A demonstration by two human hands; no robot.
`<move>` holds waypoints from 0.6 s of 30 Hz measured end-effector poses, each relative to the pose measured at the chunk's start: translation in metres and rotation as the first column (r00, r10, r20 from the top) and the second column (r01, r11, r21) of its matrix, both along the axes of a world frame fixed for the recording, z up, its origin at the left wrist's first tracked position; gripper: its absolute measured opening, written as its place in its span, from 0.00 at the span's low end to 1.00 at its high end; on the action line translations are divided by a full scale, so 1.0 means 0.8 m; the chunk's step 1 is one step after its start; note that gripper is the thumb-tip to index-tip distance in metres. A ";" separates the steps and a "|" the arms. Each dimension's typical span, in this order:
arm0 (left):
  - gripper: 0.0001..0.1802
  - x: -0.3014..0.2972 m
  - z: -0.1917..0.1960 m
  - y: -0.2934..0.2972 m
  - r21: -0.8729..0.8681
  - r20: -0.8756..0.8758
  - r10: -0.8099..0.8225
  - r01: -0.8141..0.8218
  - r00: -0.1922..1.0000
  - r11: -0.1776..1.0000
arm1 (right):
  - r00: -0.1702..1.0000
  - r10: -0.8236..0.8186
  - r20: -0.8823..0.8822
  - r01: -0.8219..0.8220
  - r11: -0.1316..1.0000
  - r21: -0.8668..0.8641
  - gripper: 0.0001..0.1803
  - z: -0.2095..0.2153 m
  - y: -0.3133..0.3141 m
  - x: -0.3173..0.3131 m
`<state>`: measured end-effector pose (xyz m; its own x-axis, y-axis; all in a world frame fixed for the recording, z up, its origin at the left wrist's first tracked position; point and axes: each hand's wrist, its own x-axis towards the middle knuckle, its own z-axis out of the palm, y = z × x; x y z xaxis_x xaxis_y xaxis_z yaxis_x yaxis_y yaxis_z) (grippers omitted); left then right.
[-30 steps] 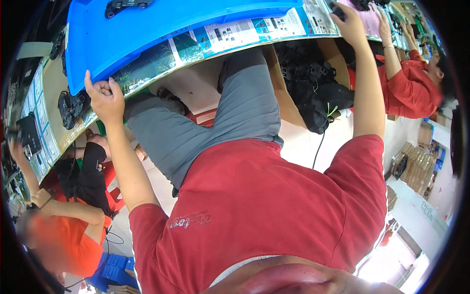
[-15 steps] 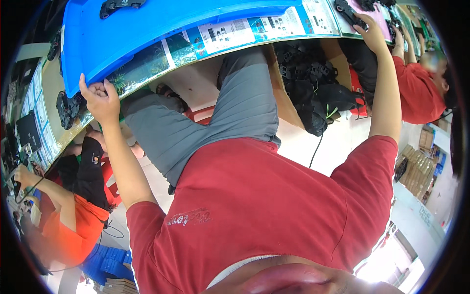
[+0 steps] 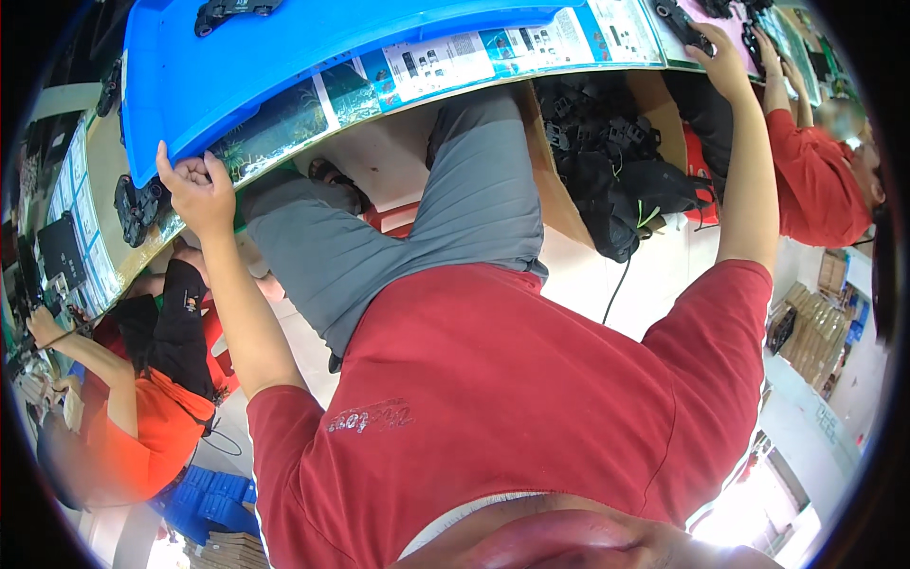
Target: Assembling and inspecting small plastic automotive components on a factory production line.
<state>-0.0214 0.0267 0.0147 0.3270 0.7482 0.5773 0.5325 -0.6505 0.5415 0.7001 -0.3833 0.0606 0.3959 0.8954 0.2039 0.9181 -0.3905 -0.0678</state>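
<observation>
A seated person in a red shirt and grey trousers fills the centre of the frame, both arms stretched up toward a workbench (image 3: 455, 90) that curves across the top. At upper left, the left hand (image 3: 197, 185) grips the near lower corner of a large blue plastic tray (image 3: 313, 43), fingers curled over its edge and closed on it; the tray lies on the bench and spans most of the upper left and upper centre, with a small black part (image 3: 232, 9) resting on it at the very top. At upper right, the right hand (image 3: 722, 64) rests on the bench edge with its fingers touching a black device (image 3: 684, 27); whether the fingers are closed around it cannot be told from this angle. Printed sheets (image 3: 493, 55) lie flat along the bench's near edge between the two hands. A heap of black parts with cables (image 3: 616, 180) sits under the bench at centre right. At lower left a co-worker in an orange shirt (image 3: 152, 427) reaches toward the bench; at far right another person in a red sleeve (image 3: 815, 180) works at the same bench.
</observation>
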 end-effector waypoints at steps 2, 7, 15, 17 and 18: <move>0.41 0.002 0.000 0.002 -0.006 -0.004 0.004 -0.004 1.000 1.000 | 0.999 -0.027 -0.018 0.028 0.999 0.041 0.28 -0.006 0.001 -0.001; 0.42 0.000 0.003 0.000 -0.034 0.022 0.003 -0.002 1.000 0.999 | 0.978 -0.203 -0.054 0.208 0.971 0.121 0.34 -0.016 0.017 -0.039; 0.30 0.016 -0.023 -0.115 -0.183 0.170 -0.031 0.063 0.985 0.981 | 0.796 -0.264 -0.544 0.518 0.763 0.387 0.31 0.013 0.030 -0.298; 0.15 0.044 -0.010 -0.167 -0.341 0.220 -0.190 0.258 0.957 0.904 | 0.698 -0.073 -0.712 0.546 0.697 0.464 0.30 0.018 0.044 -0.392; 0.11 0.055 -0.018 -0.190 -0.492 0.306 -0.240 0.369 0.921 0.789 | 0.641 0.028 -0.767 0.526 0.712 0.465 0.30 0.018 0.054 -0.433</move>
